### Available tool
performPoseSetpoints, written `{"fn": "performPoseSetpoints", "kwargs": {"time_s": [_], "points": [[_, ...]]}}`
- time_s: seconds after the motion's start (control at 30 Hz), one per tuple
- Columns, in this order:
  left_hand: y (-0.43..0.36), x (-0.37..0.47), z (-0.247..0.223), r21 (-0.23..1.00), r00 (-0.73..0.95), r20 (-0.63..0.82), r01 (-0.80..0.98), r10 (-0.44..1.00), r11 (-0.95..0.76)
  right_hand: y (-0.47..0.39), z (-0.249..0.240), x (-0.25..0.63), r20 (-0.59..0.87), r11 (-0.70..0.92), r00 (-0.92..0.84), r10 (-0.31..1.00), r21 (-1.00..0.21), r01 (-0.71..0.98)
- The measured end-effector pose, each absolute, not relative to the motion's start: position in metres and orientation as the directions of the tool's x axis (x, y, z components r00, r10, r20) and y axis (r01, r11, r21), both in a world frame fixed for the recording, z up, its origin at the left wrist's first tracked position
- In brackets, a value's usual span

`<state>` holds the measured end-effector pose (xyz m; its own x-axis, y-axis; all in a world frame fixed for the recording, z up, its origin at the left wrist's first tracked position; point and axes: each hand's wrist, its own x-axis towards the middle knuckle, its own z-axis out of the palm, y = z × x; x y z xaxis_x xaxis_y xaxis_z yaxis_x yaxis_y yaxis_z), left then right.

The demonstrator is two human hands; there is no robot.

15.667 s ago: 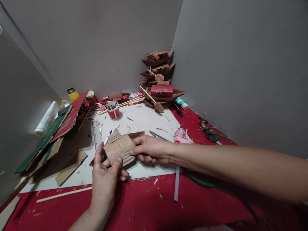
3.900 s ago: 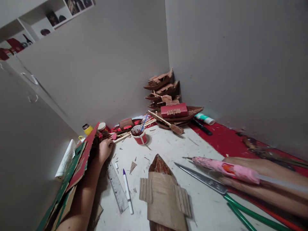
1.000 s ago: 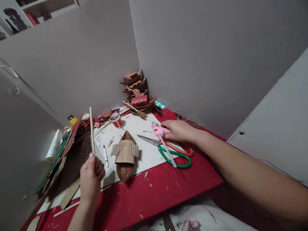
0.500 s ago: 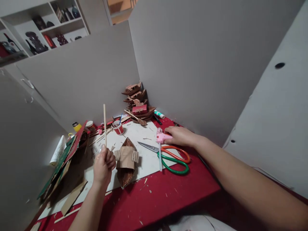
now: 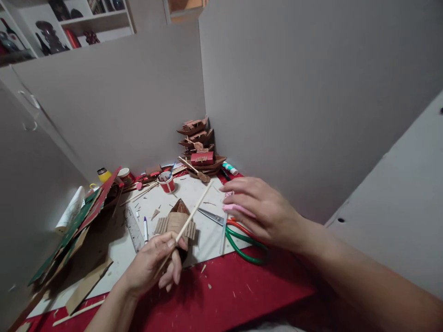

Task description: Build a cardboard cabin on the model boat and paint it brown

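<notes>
Grey panels (image 5: 138, 92) enclose a red work surface (image 5: 235, 290), with a white board (image 5: 119, 260) lying on it. At the left, cardboard sheets (image 5: 100, 196) lean in a pile; a ruler (image 5: 134, 230) and a marker (image 5: 146, 230) lie nearer the middle. The left hand (image 5: 148, 263) grips a thin wooden stick (image 5: 195, 207) between thumb and fingers, slanting it up to the right across a small boat (image 5: 177, 221) with a cardboard cover. Whether stick and boat touch, I cannot tell. Beyond stand a red-and-white cup (image 5: 166, 185) and a stack of boats (image 5: 202, 158). To the right, scissors (image 5: 247, 256) lie beside a pink glue gun (image 5: 232, 207), partly hidden behind the right hand (image 5: 266, 212), whose fingers are spread; contact with the gun is unclear. The step in hand seems to be steadying the stick in the left hand while the right is at the gun. A secure hold there would call for fingers closed round its handle, clear of the nozzle.
</notes>
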<state>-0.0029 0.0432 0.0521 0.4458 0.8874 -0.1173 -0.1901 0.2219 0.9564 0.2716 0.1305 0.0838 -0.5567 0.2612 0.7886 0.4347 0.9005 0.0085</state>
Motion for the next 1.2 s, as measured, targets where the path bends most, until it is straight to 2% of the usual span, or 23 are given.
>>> {"fn": "performPoseSetpoints", "kwargs": {"time_s": [0.03, 0.1, 0.2, 0.27, 0.33, 0.4, 0.47, 0.5, 0.53, 0.57, 0.63, 0.77, 0.87, 0.97, 1.07, 1.2], "points": [[0.041, -0.002, 0.05, 0.953, 0.501, -0.14, -0.166, 0.854, 0.254, 0.123, 0.088, 0.266, 0.758, 0.904, -0.616, 0.214, 0.086, 0.42], [0.038, -0.001, 0.047, 0.943, 0.586, -0.174, -0.133, 0.792, 0.306, 0.113, 0.09, 0.254, 0.665, 0.914, -0.725, 0.18, 0.159, 0.373], [0.034, -0.002, 0.048, 0.942, 0.633, -0.229, -0.049, 0.74, 0.333, 0.112, 0.086, 0.242, 0.537, 0.945, -0.829, 0.155, 0.165, 0.283], [0.035, -0.008, 0.056, 0.954, 0.583, -0.264, 0.042, 0.768, 0.296, 0.118, 0.085, 0.237, 0.563, 0.952, -0.817, 0.123, 0.165, 0.257], [0.04, -0.021, 0.067, 0.968, 0.432, -0.249, 0.133, 0.867, 0.212, 0.127, 0.088, 0.234, 0.689, 0.953, -0.717, 0.106, 0.136, 0.271], [0.049, -0.042, 0.076, 0.976, 0.181, -0.126, 0.199, 0.975, 0.089, 0.141, 0.093, 0.227, 0.829, 0.958, -0.532, 0.171, -0.013, 0.287], [0.061, -0.067, 0.076, 0.955, -0.091, -0.005, 0.295, 0.996, 0.032, 0.16, 0.098, 0.215, 0.852, 0.909, -0.331, 0.405, -0.337, 0.245], [0.068, -0.08, 0.073, 0.92, -0.228, 0.039, 0.388, 0.973, 0.054, 0.172, 0.099, 0.206, 0.769, 0.819, -0.283, 0.574, -0.534, 0.211], [0.075, -0.091, 0.067, 0.865, -0.356, 0.083, 0.49, 0.931, 0.11, 0.185, 0.099, 0.196, 0.587, 0.637, -0.268, 0.764, -0.752, 0.171], [0.081, -0.102, 0.06, 0.839, -0.41, 0.095, 0.524, 0.907, 0.149, 0.199, 0.098, 0.186, 0.327, 0.379, -0.296, 0.898, -0.915, 0.137], [0.091, -0.117, 0.045, 0.799, -0.468, 0.096, 0.563, 0.878, 0.213, 0.229, 0.095, 0.164, 0.138, 0.207, -0.353, 0.925, -0.964, 0.166], [0.097, -0.124, 0.03, 0.661, -0.547, 0.177, 0.682, 0.818, 0.313, 0.28, 0.086, 0.128, -0.056, 0.034, -0.401, 0.914, -0.976, 0.214], [0.092, -0.114, 0.036, 0.563, -0.571, 0.249, 0.743, 0.782, 0.362, 0.303, 0.08, 0.109, -0.125, -0.023, -0.427, 0.896, -0.971, 0.237], [0.086, -0.098, 0.044, 0.542, -0.512, 0.234, 0.775, 0.827, 0.326, 0.316, 0.073, 0.094, -0.131, -0.023, -0.437, 0.89, -0.97, 0.243], [0.078, -0.081, 0.049, 0.592, -0.352, 0.097, 0.772, 0.931, 0.23, 0.32, 0.068, 0.081, -0.094, 0.011, -0.426, 0.9, -0.971, 0.238], [0.068, -0.069, 0.05, 0.713, -0.063, -0.205, 0.674, 0.977, 0.193, 0.32, 0.069, 0.077, -0.004, 0.085, -0.397, 0.918, -0.975, 0.207]]}}
